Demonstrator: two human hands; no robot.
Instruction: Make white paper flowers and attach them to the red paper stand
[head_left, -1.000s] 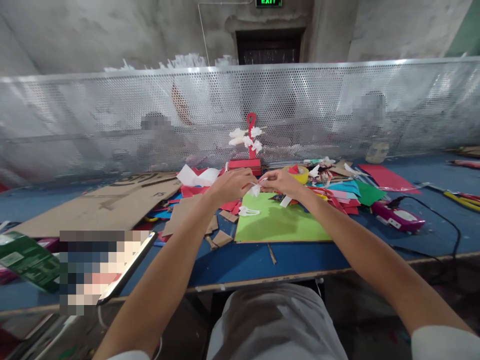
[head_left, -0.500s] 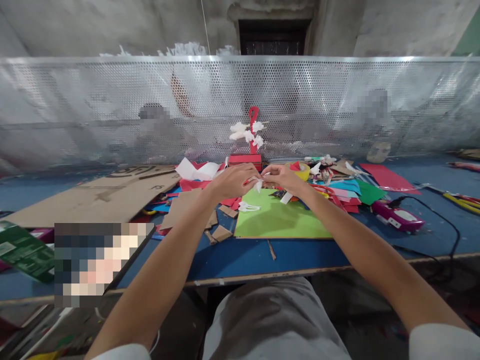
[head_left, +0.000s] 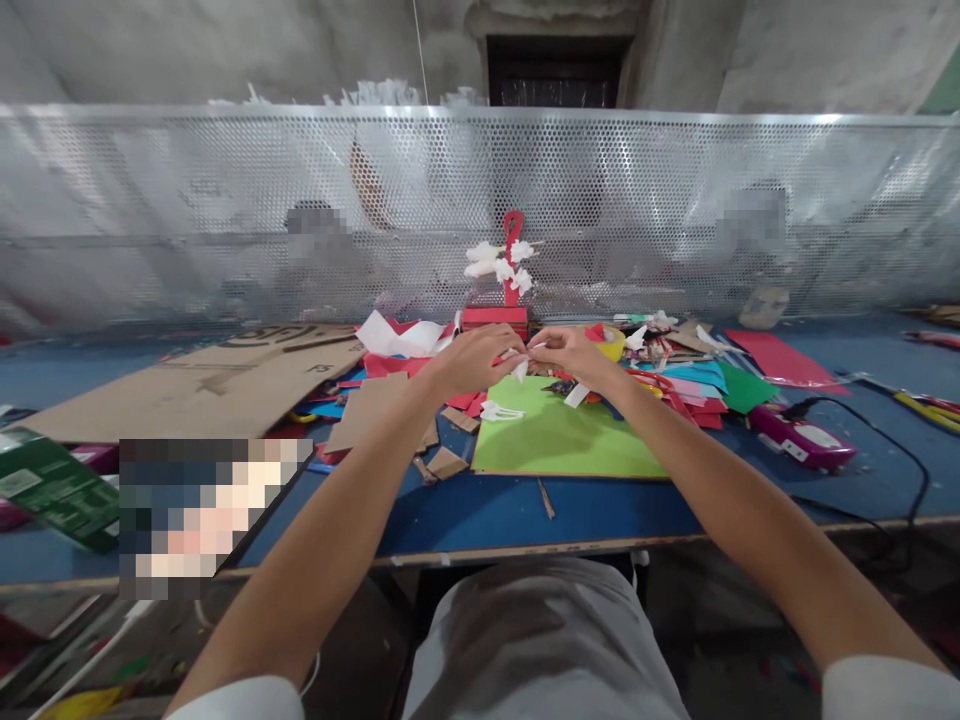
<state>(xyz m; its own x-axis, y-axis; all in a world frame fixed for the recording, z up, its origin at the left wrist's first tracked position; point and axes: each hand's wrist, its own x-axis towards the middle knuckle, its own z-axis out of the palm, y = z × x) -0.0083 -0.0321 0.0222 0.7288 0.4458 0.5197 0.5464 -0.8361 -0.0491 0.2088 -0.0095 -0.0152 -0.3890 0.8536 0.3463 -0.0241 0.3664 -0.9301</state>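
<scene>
My left hand (head_left: 484, 357) and my right hand (head_left: 566, 352) meet at the fingertips above a lime-green sheet (head_left: 570, 440). Between them is a small piece of white paper (head_left: 520, 370), pinched by both; its upper part is hidden by the fingers. A white paper piece with two thin strips (head_left: 501, 411) lies on the green sheet just below my left hand. Behind the hands stands a red upright (head_left: 513, 225) on a red base (head_left: 495, 318), with crumpled white paper flowers (head_left: 504, 270) on it.
Brown cardboard (head_left: 210, 385) and cut scraps (head_left: 448, 462) lie left. Right are a yellow tape roll (head_left: 611, 345), red and blue paper, a purple device (head_left: 806, 440) with a black cord, and yellow-handled pliers (head_left: 926, 408). A perforated metal screen (head_left: 637, 200) rises behind.
The whole view has shifted slightly, so things appear a little further right. Both hands stay together on the white paper, with small finger movement.
</scene>
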